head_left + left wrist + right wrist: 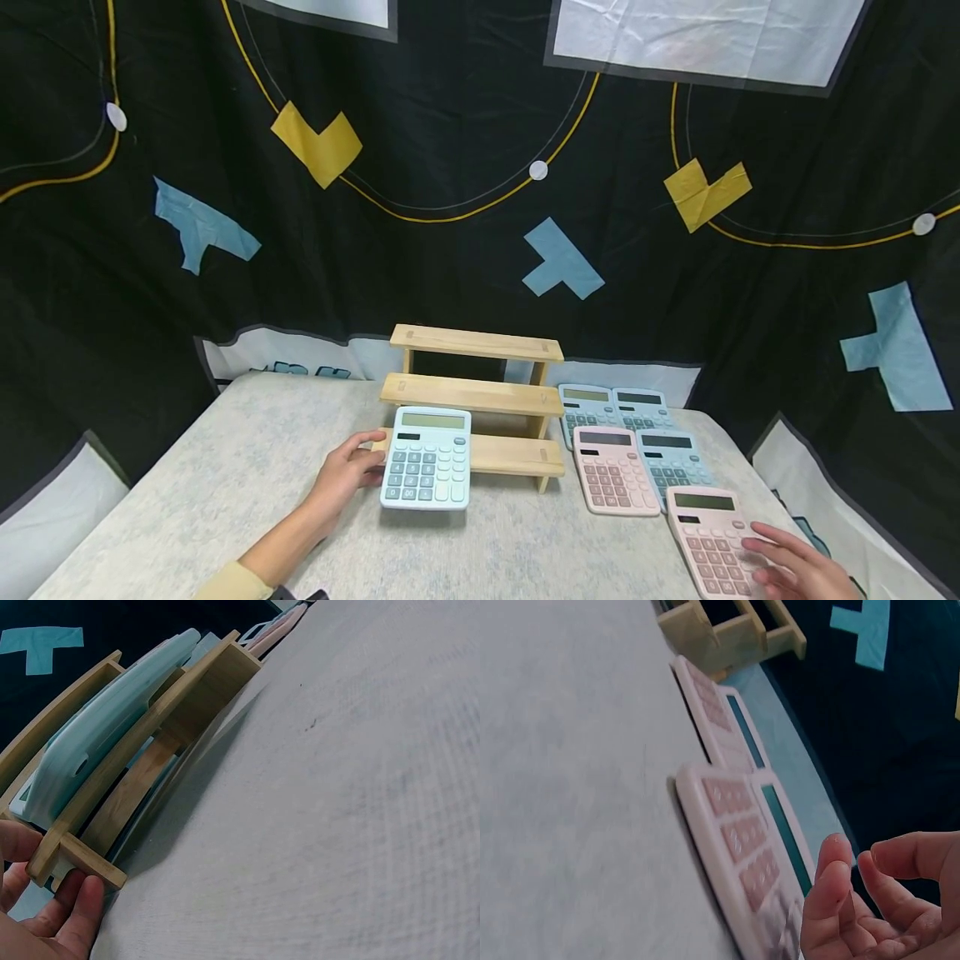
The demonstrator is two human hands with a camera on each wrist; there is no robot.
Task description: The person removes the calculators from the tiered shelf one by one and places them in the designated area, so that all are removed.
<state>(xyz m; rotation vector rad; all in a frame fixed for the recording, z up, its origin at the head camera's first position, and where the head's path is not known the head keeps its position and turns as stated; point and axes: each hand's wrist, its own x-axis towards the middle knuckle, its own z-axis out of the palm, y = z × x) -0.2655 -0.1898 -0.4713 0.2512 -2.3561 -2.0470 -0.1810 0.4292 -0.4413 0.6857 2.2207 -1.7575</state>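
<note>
A light blue calculator (425,457) leans upright on the lowest step at the left end of a three-step wooden stand (517,454). My left hand (343,477) holds that step's left end; in the left wrist view its fingertips (88,900) are at the end block below the calculator. On the right, my right hand (798,562) hovers at the right edge of the nearest pink calculator (708,533). Thumb and fingers are loosely bent with nothing between them, as the right wrist view shows. Another pink calculator (716,724) lies beyond it.
Three more light blue calculators (671,462) lie grouped to the right of the stand, beside the pink ones. A dark cloth (450,275) with yellow and blue tape hangs behind the pale tabletop (195,483).
</note>
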